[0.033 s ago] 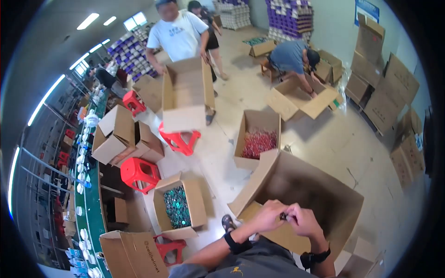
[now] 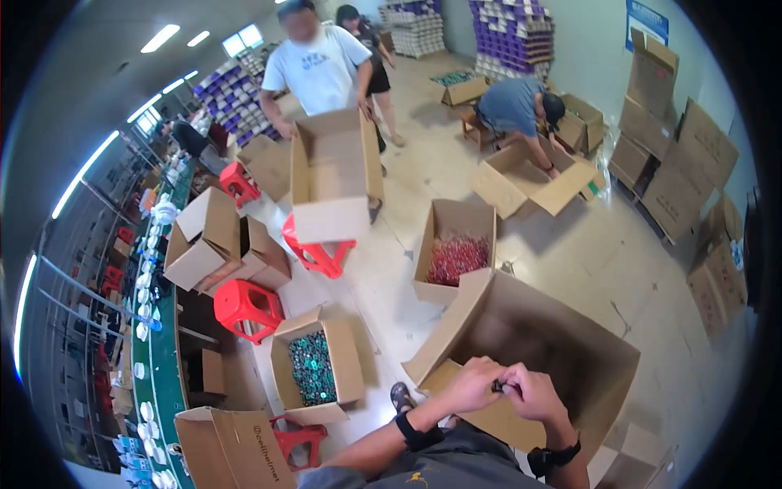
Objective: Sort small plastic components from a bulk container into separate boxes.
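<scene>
Both pinching, my left hand (image 2: 475, 385) and right hand (image 2: 533, 393), closed on a small dark piece (image 2: 498, 386), too blurred to name, above the near open carton (image 2: 547, 326)

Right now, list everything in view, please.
small part: 1, dark, between the hands
large open box: 1, brown, below the hands
box of red pieces: 1, brown, beyond it
box of green pieces: 1, brown, nearer left
other boxes: several, brown, around the room
stools: at least 4, red, left
workbench: 1, green, left
package stacks: several, purple and white, back
co-workers: at least 4, varied clothing, farther back
wristbands: 2, black, wrists
left hand: 1, bare, on small part
right hand: 1, bare, on small part
</scene>
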A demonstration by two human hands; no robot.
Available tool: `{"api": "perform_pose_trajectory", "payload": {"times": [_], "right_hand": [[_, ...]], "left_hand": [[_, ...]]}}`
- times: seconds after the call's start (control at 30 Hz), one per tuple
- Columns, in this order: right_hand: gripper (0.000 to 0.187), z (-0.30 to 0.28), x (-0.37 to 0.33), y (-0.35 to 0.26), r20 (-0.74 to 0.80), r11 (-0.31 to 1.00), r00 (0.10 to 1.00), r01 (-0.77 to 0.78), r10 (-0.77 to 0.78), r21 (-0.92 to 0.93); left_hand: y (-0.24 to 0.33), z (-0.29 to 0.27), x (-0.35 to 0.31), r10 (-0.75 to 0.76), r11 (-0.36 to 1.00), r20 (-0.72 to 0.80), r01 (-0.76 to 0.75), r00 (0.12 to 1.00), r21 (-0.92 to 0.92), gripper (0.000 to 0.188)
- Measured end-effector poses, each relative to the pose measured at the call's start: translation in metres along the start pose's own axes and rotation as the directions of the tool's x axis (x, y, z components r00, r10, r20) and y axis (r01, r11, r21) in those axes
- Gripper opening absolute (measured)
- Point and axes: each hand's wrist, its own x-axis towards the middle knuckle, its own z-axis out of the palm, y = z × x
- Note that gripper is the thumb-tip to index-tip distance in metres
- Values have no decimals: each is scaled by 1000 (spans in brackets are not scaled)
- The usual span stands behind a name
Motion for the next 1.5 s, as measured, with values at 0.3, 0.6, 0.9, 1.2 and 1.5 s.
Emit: {"api": "perform_pose_trajectory", "payload": {"times": [0.3, 0.6, 0.9, 1.2, 1.5], "right_hand": [[14, 14, 15, -24, 82, 960, 985, 166, -151, -225], [8, 33, 13, -41, 157, 899, 949, 311, -274, -309], [16, 100, 21, -84, 149, 849, 989, 80, -2, -522], [20, 175, 34, -144, 393, 863, 919, 184, 19, -471], [23, 232, 30, -46, 227, 959, 934, -253, 276, -125]], "left_hand": [[-4, 5, -30, -236, 967, 32, 231, 971, 109, 28], [-4, -21, -75, -305, 929, 146, 328, 941, -170, 37], [1, -50, -145, -362, 926, -223, 377, 905, 26, 27], [-21, -78, -243, -226, 957, -370, 276, 901, 88, 23], [-78, -66, -328, -506, 853, -435, 507, 745, -125, 25]]}}
